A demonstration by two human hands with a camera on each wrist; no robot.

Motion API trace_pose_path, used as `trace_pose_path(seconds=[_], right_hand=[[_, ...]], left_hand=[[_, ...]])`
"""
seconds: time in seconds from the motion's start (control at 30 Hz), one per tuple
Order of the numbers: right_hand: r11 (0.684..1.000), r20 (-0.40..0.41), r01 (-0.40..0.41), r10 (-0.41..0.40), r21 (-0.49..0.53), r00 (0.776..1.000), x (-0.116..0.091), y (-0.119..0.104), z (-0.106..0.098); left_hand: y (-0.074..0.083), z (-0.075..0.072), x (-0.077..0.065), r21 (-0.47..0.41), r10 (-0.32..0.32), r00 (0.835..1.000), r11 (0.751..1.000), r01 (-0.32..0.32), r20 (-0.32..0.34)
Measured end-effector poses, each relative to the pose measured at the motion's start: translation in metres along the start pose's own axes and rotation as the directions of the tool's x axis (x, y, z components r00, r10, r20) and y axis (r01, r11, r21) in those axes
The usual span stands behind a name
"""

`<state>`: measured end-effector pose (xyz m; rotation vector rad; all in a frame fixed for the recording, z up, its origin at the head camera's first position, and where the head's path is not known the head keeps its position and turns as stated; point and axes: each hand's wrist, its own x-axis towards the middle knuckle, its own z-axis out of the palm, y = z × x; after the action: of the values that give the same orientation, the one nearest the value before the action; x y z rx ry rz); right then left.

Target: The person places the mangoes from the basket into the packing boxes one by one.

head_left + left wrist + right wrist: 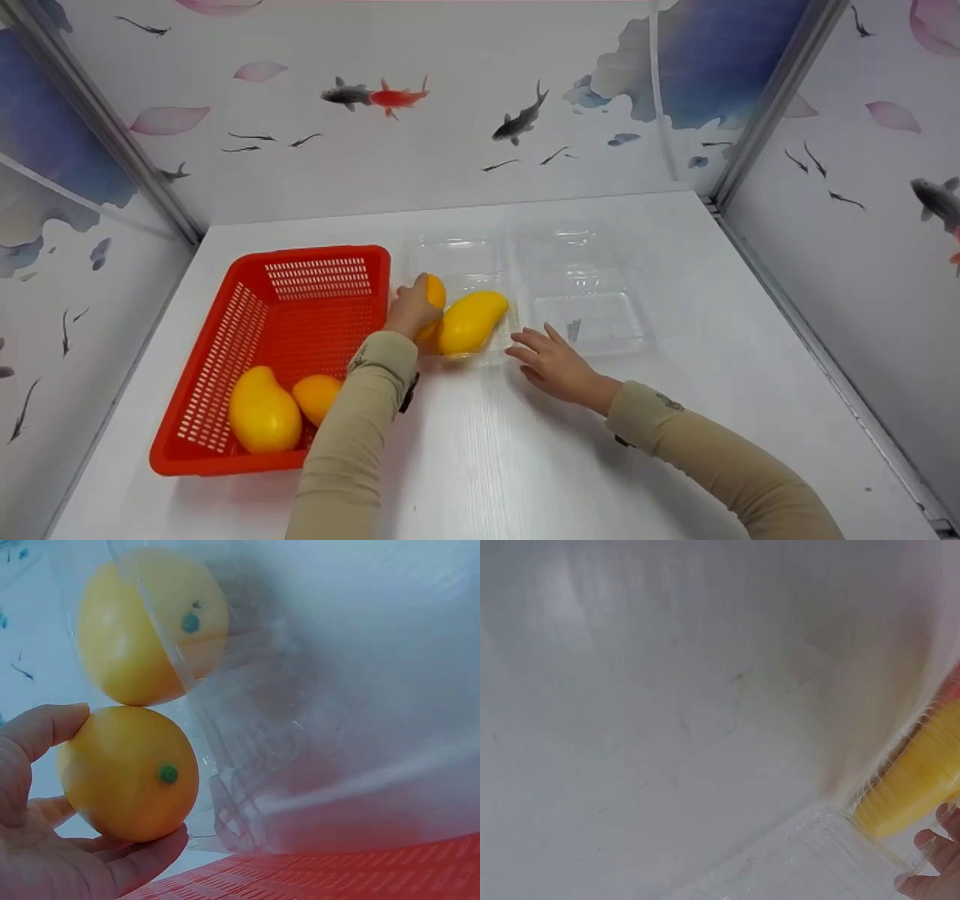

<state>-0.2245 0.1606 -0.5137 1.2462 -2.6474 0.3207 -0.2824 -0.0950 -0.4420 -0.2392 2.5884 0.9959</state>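
Observation:
My left hand [412, 306] grips a yellow-orange mango [435, 291] between thumb and fingers at the left side of a clear plastic container [459, 259]. Beside it, a second yellow mango [471, 322] lies in that container; in the left wrist view the held mango [127, 774], green stem end showing, appears to touch the other mango [135, 626]. My right hand [561, 369] has its fingers spread near the container's right front corner. The right wrist view shows its fingertips [924, 838] at the clear plastic edge, with no object gripped.
A red plastic basket [251, 300] stands at the left, holding a large yellow mango [264, 411] and a smaller orange-yellow fruit [316, 396] partly behind my left sleeve. Another clear open container [592, 319] sits to the right on the white table [465, 450]. Patterned panels enclose the table.

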Motion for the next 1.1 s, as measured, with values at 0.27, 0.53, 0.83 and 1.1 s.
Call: trace_pose_path(seconds=[0.27, 0.53, 0.83, 1.1], right_hand=[[1.0, 0.025, -0.019, 0.018, 0.014, 1.0, 0.0007, 0.0001, -0.0004], [1.0, 0.04, -0.028, 0.027, 0.015, 0.999, 0.0015, -0.0001, 0.0013], [1.0, -0.014, 0.001, -0.001, -0.016, 1.0, -0.0006, -0.0019, 0.0004], [1.0, 0.001, -0.008, 0.008, -0.003, 1.0, 0.0004, -0.0019, -0.0002]], left_hand=[[0.0002, 0.0034, 0.0, 0.12, 0.033, 0.998, 0.992, -0.039, 0.052], [-0.0058, 0.0055, 0.003, 0.191, 0.065, 0.996, 0.979, -0.075, 0.058], [-0.0079, 0.0093, 0.0003, 0.303, 0.115, 0.993, 0.945, -0.121, 0.037], [-0.009, 0.0104, 0.0028, 0.335, 0.122, 0.992, 0.934, -0.127, 0.034]])
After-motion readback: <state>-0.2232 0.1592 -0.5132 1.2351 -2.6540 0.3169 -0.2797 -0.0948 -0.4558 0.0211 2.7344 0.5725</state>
